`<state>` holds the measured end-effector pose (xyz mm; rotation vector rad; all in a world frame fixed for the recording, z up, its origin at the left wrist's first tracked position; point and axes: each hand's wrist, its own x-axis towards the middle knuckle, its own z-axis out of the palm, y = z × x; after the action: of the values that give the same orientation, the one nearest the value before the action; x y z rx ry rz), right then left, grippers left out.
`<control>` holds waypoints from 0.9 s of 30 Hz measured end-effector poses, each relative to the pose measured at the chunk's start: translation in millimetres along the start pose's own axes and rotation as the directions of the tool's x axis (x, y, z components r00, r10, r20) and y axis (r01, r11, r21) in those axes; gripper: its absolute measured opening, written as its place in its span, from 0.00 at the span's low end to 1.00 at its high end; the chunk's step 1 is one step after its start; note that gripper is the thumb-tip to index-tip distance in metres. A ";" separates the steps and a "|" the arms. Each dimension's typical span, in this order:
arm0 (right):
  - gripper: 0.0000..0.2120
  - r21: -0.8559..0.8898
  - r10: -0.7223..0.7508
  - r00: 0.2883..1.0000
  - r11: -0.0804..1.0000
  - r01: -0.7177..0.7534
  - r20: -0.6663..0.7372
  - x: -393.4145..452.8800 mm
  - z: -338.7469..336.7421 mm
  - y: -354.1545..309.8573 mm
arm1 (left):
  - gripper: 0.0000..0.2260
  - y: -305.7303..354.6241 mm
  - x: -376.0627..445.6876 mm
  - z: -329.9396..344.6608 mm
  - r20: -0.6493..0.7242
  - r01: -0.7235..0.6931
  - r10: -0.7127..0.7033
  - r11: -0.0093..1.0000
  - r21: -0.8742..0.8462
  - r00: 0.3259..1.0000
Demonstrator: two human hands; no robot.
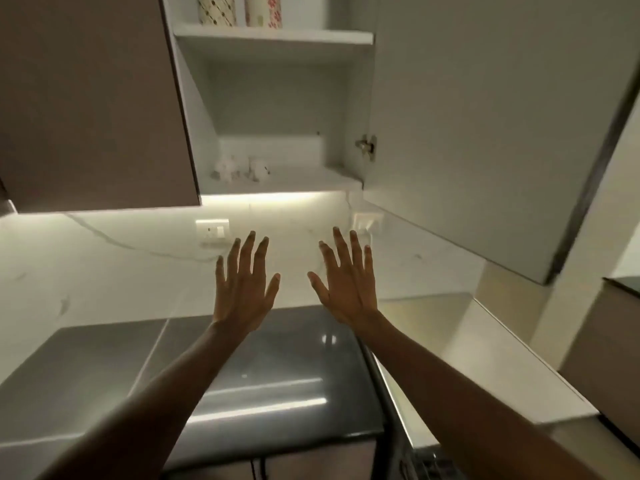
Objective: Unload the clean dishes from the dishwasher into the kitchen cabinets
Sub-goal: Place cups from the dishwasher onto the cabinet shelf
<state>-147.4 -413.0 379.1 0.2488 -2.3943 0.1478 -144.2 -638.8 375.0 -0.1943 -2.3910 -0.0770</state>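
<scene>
Overhead, open cabinet (277,116); left hand (242,289) and right hand (349,285) spread, empty.

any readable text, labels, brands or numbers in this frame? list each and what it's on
None readable.
Two containers on the upper cabinet shelf, one dotted and one with red flowers: patterns only, no words to be made out.
Wall switch plate and the socket to its right: no markings legible.
Small white items on the lower shelf: too blurred to tell.
Both hands, left and right, are open and hold nothing with print.
</scene>
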 end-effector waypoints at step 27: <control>0.33 -0.031 0.342 0.629 0.892 -0.451 0.699 -520.8 -134.2 244.5 | 0.36 381.6 -363.4 9.3 0.561 -0.084 0.325 0.907 -0.412 0.761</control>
<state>264.7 -79.4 118.6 -0.2266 -3.1747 0.5256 175.2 -304.2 122.3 -0.7738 -2.9769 -0.4159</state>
